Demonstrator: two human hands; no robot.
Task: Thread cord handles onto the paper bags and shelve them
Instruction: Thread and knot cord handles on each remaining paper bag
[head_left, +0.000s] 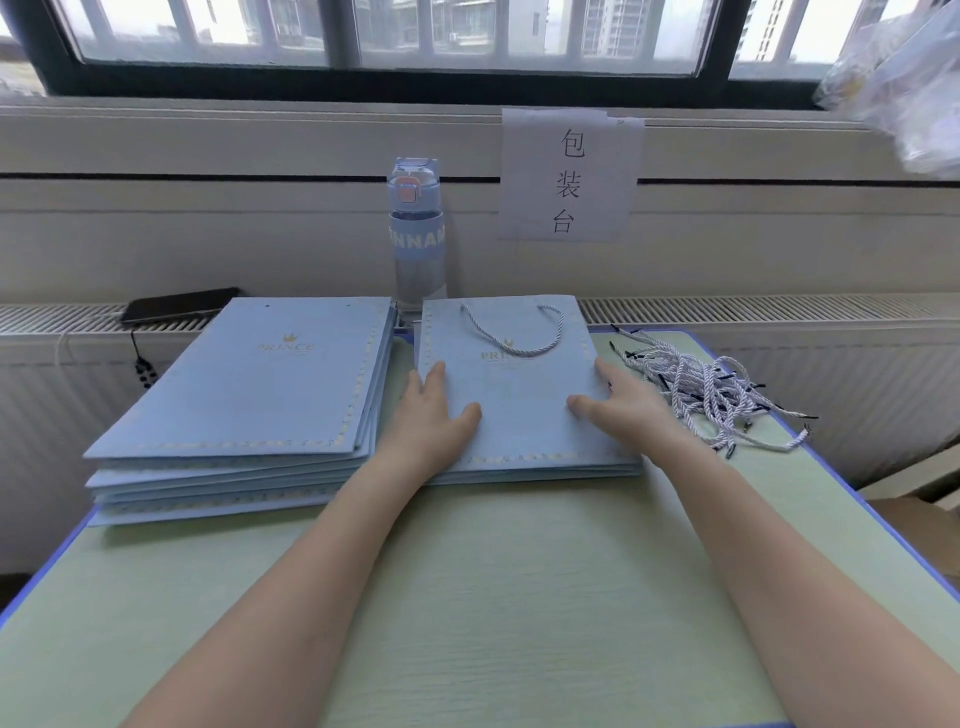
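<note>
A short stack of flat light-blue paper bags (524, 415) lies at the table's middle. The top bag carries a white twisted cord handle (511, 332) looped near its upper edge. My left hand (428, 415) rests flat on the stack's left edge, fingers straight. On the right edge lies my right hand (618, 402), fingers spread, thumb on the bag's face. To the left is a taller stack of blue bags (249, 395) with empty handle holes. A heap of loose white cords (711, 389) with dark tips sits to the right of my right hand.
A blue water bottle (415, 228) stands behind the bags against the wall. A black phone (179, 305) lies on the radiator ledge at the back left. A paper sign (569, 174) hangs on the wall. The green table (519, 597) has blue edges.
</note>
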